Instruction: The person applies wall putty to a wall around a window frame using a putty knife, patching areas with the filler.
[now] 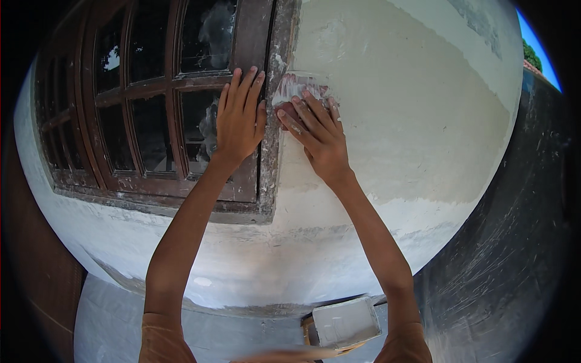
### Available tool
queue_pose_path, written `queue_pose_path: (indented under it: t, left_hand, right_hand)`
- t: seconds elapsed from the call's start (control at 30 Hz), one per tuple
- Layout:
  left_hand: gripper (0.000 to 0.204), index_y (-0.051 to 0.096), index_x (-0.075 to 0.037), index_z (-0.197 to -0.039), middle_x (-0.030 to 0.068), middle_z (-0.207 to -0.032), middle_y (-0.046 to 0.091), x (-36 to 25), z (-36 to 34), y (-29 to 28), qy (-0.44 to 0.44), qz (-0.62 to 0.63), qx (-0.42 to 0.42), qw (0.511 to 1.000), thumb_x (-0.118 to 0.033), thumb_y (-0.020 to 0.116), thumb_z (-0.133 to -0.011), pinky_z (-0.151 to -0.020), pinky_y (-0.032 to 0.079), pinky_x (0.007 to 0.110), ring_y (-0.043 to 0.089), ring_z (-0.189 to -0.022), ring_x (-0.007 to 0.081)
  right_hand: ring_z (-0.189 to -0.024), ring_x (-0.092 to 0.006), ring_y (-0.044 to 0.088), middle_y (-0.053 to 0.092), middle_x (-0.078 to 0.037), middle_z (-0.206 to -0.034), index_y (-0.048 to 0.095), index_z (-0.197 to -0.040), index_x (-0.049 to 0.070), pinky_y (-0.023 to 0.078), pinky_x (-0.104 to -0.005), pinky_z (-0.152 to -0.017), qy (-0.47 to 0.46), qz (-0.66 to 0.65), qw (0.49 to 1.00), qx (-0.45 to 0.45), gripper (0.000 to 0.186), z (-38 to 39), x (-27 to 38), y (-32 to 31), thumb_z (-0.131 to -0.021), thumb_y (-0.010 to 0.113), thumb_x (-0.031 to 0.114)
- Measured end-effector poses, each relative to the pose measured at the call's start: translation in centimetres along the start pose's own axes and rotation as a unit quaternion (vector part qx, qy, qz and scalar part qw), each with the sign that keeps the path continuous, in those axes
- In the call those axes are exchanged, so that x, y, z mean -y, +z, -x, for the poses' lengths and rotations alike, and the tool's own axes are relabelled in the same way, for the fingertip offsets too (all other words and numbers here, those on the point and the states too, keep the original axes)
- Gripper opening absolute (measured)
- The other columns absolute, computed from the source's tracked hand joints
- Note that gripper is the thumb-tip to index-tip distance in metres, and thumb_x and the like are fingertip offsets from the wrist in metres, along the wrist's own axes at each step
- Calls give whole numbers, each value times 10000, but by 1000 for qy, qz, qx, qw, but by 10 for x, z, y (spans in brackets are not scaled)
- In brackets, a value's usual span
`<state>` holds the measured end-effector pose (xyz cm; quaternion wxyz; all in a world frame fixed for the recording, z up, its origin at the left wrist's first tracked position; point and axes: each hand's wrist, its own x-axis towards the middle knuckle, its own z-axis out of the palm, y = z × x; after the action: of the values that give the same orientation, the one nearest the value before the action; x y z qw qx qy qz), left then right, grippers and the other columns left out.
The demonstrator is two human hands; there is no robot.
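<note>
My left hand lies flat on the brown wooden window, fingers stretched upward near the frame's right edge, holding nothing. Just right of the frame, my right hand presses a flat dark-red piece against the cream wall. White smears cover the upper part around this piece, above my fingertips. Most of it is hidden under my fingers, and its exact kind cannot be made out. White specks stick to my right fingers.
Below the wall stands a rectangular container with a pale top, near my right elbow. A dark, streaked surface runs along the right. White spots mark the worn window frame and some glass panes.
</note>
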<state>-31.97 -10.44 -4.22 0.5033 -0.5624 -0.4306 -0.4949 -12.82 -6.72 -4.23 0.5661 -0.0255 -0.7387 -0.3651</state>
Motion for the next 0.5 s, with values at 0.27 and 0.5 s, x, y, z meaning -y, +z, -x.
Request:
queue_pose_path:
  t: [0.27, 0.5]
  left_hand:
    - [473, 459, -84, -1423, 113, -1490, 418, 6, 8, 5, 26, 0, -14, 1000, -135, 484, -953, -1138, 272, 521, 324, -1422, 345]
    - [462, 471, -92, -1416, 102, -1484, 429, 5, 7, 6, 24, -18, -4, 1000, -156, 475, -958, -1142, 270, 514, 328, -1421, 333]
  right_hand:
    - [-1362, -264, 448, 574, -11, -1381, 664, -1250, 252, 349, -535, -1117, 33, -28, 997, 68, 472, 9, -4, 0, -816, 658, 64]
    - [-1383, -269, 419, 565, -3, -1392, 659, -1260, 247, 332, -546, -1132, 56, -64, 988, 132, 512, 34, 2, -12, -805, 665, 12]
